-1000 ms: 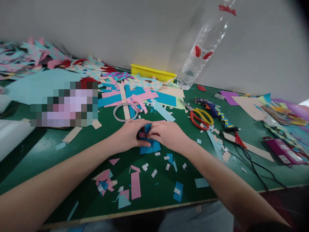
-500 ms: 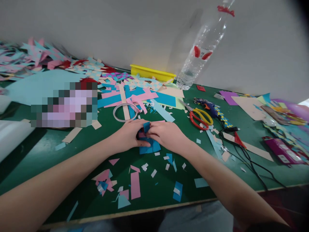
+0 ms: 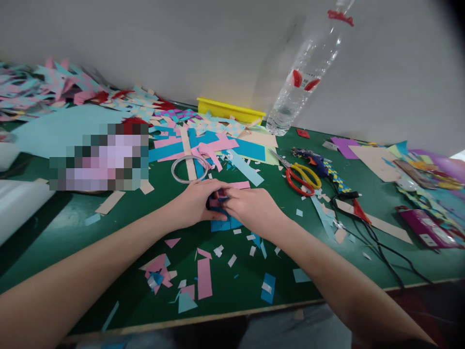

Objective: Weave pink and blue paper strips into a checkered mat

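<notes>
Blue paper strips (image 3: 220,225) lie side by side on the green table, and a bit of pink shows among them between my hands. My left hand (image 3: 194,203) curves over their left side, thumb and fingers pressing on the paper. From the right, my right hand (image 3: 250,206) has its fingers closed in a pinch over the same strips; its fingertips are partly hidden. A pink paper strip (image 3: 241,185) sticks out behind my right fingers. A roll of clear tape (image 3: 174,169) lies just beyond my left hand.
Scissors (image 3: 300,179) with red and yellow handles lie to the right, near black cables (image 3: 378,242). A clear bottle (image 3: 303,80) stands at the wall by a yellow tray (image 3: 230,111). Paper scraps (image 3: 204,278) are scattered in front. A pixelated area covers something at left.
My right hand has shifted slightly forward and its fingers folded down. The blue flap that stood up between my hands is out of sight, and more of the pink strip shows. My left hand stays put.
</notes>
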